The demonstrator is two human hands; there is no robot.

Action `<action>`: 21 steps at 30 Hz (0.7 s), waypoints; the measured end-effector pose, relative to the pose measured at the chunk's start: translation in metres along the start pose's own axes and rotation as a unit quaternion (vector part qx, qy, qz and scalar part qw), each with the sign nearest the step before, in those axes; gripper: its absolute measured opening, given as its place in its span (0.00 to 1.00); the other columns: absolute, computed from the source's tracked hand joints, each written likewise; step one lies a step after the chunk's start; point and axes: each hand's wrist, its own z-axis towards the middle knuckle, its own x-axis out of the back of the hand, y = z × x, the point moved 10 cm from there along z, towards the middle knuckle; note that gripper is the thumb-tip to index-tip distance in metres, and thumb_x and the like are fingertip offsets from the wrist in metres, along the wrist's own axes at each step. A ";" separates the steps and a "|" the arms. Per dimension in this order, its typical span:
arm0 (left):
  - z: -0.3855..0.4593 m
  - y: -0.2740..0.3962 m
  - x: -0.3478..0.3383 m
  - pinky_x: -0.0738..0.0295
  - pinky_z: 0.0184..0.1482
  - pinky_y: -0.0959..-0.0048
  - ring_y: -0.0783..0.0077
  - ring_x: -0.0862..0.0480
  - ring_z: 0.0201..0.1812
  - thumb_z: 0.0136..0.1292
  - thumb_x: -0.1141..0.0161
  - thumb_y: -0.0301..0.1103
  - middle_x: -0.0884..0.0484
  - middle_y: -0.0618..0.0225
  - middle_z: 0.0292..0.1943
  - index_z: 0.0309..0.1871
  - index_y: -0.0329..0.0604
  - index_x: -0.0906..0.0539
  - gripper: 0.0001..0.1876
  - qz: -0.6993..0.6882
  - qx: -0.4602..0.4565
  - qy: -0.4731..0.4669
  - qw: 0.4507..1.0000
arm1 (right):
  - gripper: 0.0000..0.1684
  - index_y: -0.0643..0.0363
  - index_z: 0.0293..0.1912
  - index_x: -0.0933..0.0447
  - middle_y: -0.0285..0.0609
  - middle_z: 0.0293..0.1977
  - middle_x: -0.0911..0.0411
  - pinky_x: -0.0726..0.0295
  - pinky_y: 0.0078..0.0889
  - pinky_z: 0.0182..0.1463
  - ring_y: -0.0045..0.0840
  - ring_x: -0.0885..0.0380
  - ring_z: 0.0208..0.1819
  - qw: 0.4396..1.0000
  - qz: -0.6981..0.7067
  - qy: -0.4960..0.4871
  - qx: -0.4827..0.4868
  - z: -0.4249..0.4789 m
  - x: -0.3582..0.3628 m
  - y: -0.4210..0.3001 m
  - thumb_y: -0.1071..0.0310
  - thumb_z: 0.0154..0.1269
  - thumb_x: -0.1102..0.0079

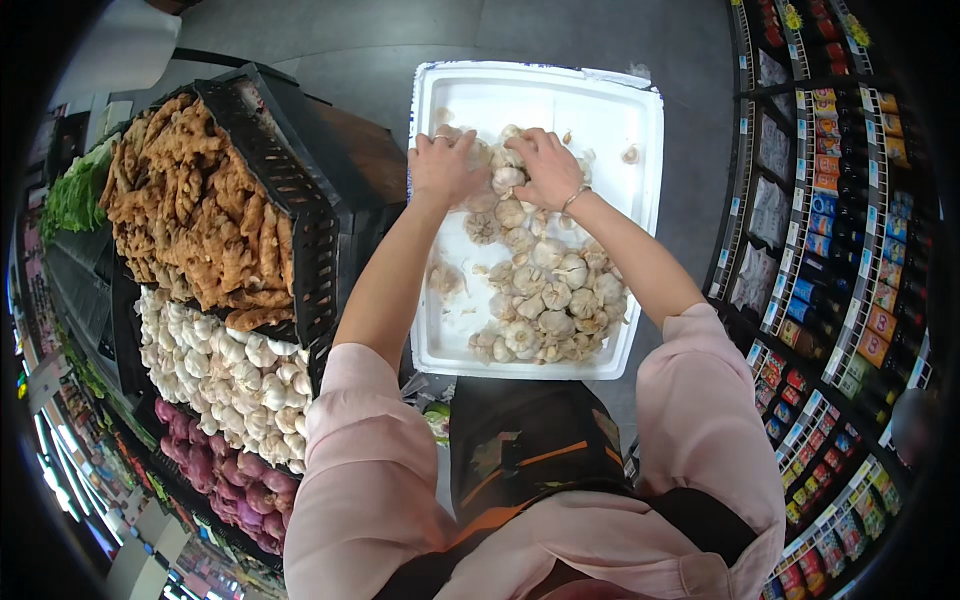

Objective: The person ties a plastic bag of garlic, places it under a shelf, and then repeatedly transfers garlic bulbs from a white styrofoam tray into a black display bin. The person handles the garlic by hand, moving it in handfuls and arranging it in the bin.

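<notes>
Before me stands a white styrofoam box [646,225] with many garlic bulbs [556,295] piled in its near right part. Both of my hands reach into the far half, over more bulbs. My left hand [448,169] rests at the left wall side, fingers curled over garlic and loose skins; what lies under the palm is hidden. My right hand [551,169] is spread around a whitish garlic bulb [508,180], thumb and fingers on either side of the small cluster. Whether it grips a bulb firmly is not plain. Loose papery skins [445,277] lie on the box floor.
To the left a display holds ginger root [199,202] in a black slatted crate [315,259], white garlic bulbs [225,367] and red onions [225,476]. Leafy greens [81,191] lie beyond. Stocked store shelves [799,202] line the right. Grey floor [525,26] extends past the box.
</notes>
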 end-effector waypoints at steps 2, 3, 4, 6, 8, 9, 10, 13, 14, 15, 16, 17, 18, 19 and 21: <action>0.006 -0.003 -0.004 0.28 0.61 0.51 0.47 0.29 0.64 0.56 0.35 0.60 0.30 0.56 0.71 0.68 0.61 0.23 0.36 0.033 0.016 -0.027 0.999 | 0.40 0.45 0.61 0.27 0.46 0.59 0.31 0.23 0.44 0.59 0.44 0.29 0.59 0.999 0.035 0.040 -0.011 -0.009 0.001 0.013 0.54 0.47 0.23; 0.007 -0.002 -0.005 0.26 0.59 0.51 0.46 0.29 0.63 0.56 0.35 0.60 0.30 0.53 0.71 0.67 0.60 0.23 0.35 0.024 0.020 -0.033 0.999 | 0.38 0.45 0.60 0.26 0.46 0.58 0.30 0.23 0.44 0.58 0.43 0.28 0.58 0.997 0.053 0.060 -0.018 -0.012 0.002 0.018 0.54 0.48 0.24; 0.007 -0.002 -0.007 0.24 0.58 0.51 0.46 0.28 0.63 0.56 0.35 0.59 0.31 0.51 0.71 0.66 0.59 0.23 0.35 0.017 0.025 -0.038 0.999 | 0.35 0.46 0.59 0.25 0.45 0.55 0.28 0.23 0.43 0.57 0.42 0.27 0.56 0.994 0.089 0.062 -0.016 -0.013 0.001 0.023 0.54 0.50 0.25; 0.008 -0.001 -0.009 0.22 0.55 0.51 0.44 0.25 0.61 0.56 0.35 0.58 0.32 0.47 0.71 0.65 0.58 0.23 0.34 0.008 0.034 -0.057 0.998 | 0.29 0.46 0.56 0.22 0.43 0.50 0.24 0.22 0.41 0.54 0.39 0.23 0.52 0.985 0.159 0.067 -0.014 -0.012 0.001 0.034 0.55 0.54 0.27; 0.011 0.002 -0.010 0.19 0.54 0.53 0.44 0.22 0.59 0.56 0.34 0.57 0.32 0.42 0.70 0.65 0.57 0.23 0.33 0.006 0.043 -0.084 0.996 | 0.25 0.48 0.53 0.21 0.41 0.44 0.22 0.22 0.40 0.52 0.38 0.21 0.47 0.980 0.180 0.058 -0.056 -0.007 -0.002 0.051 0.54 0.56 0.27; 0.012 0.001 -0.012 0.19 0.54 0.54 0.44 0.20 0.58 0.56 0.34 0.57 0.32 0.41 0.69 0.65 0.57 0.23 0.33 0.002 0.047 -0.093 0.995 | 0.23 0.48 0.51 0.20 0.41 0.41 0.21 0.21 0.40 0.50 0.37 0.20 0.44 0.978 0.190 0.054 -0.075 -0.004 -0.001 0.056 0.54 0.57 0.28; 0.012 0.000 -0.014 0.19 0.54 0.55 0.44 0.18 0.56 0.57 0.34 0.57 0.32 0.41 0.68 0.65 0.56 0.24 0.33 -0.002 0.052 -0.101 0.993 | 0.21 0.51 0.49 0.20 0.42 0.37 0.20 0.21 0.38 0.47 0.36 0.19 0.41 0.970 0.213 0.088 -0.081 -0.003 0.006 0.057 0.55 0.59 0.28; 0.013 -0.001 -0.014 0.19 0.55 0.57 0.46 0.15 0.54 0.58 0.34 0.57 0.32 0.40 0.67 0.65 0.56 0.25 0.34 0.004 0.056 -0.112 0.992 | 0.22 0.54 0.49 0.21 0.44 0.38 0.18 0.20 0.38 0.46 0.36 0.18 0.39 0.933 0.283 0.131 -0.180 0.004 0.012 0.082 0.53 0.61 0.30; 0.013 -0.001 -0.013 0.19 0.55 0.58 0.46 0.14 0.53 0.58 0.34 0.57 0.32 0.40 0.67 0.66 0.56 0.25 0.34 0.010 0.056 -0.113 0.992 | 0.23 0.57 0.50 0.22 0.48 0.38 0.17 0.19 0.38 0.45 0.37 0.17 0.38 0.913 0.313 0.136 -0.223 0.006 0.011 0.092 0.52 0.63 0.31; 0.014 0.000 -0.012 0.19 0.55 0.58 0.46 0.14 0.53 0.58 0.33 0.57 0.32 0.39 0.67 0.66 0.56 0.25 0.34 0.007 0.047 -0.118 0.992 | 0.23 0.57 0.50 0.22 0.48 0.38 0.16 0.19 0.39 0.46 0.38 0.17 0.38 0.913 0.298 0.152 -0.234 0.009 0.012 0.099 0.52 0.62 0.31; 0.015 0.001 -0.011 0.19 0.55 0.58 0.46 0.14 0.53 0.58 0.33 0.56 0.33 0.38 0.68 0.66 0.57 0.26 0.34 0.003 0.039 -0.123 0.992 | 0.24 0.57 0.50 0.22 0.48 0.38 0.16 0.19 0.39 0.46 0.39 0.16 0.37 0.912 0.283 0.168 -0.244 0.012 0.014 0.106 0.52 0.62 0.30; 0.016 0.002 -0.011 0.19 0.55 0.58 0.46 0.14 0.53 0.58 0.32 0.55 0.34 0.37 0.68 0.66 0.57 0.26 0.33 0.000 0.031 -0.128 0.991 | 0.24 0.57 0.50 0.23 0.49 0.37 0.16 0.18 0.40 0.46 0.40 0.16 0.37 0.911 0.268 0.184 -0.254 0.016 0.015 0.112 0.51 0.62 0.30; 0.016 0.002 -0.011 0.19 0.55 0.58 0.45 0.14 0.53 0.58 0.32 0.55 0.34 0.36 0.68 0.66 0.58 0.26 0.33 -0.011 0.031 -0.131 0.991 | 0.24 0.57 0.50 0.23 0.49 0.40 0.16 0.18 0.42 0.49 0.43 0.17 0.40 0.921 0.241 0.171 -0.255 0.023 0.014 0.111 0.54 0.61 0.29; 0.017 0.003 -0.012 0.19 0.55 0.58 0.45 0.14 0.53 0.58 0.31 0.54 0.34 0.35 0.68 0.66 0.58 0.26 0.33 -0.021 0.031 -0.133 0.990 | 0.24 0.57 0.51 0.23 0.50 0.42 0.17 0.19 0.42 0.51 0.44 0.18 0.42 0.937 0.195 0.166 -0.240 0.029 0.014 0.107 0.55 0.61 0.29; 0.018 0.001 -0.015 0.19 0.56 0.58 0.45 0.15 0.53 0.55 0.30 0.52 0.34 0.36 0.68 0.68 0.60 0.26 0.35 -0.037 0.037 -0.132 0.990 | 0.23 0.56 0.51 0.23 0.50 0.47 0.19 0.19 0.42 0.54 0.46 0.20 0.46 0.961 0.101 0.156 -0.207 0.039 0.015 0.096 0.56 0.61 0.29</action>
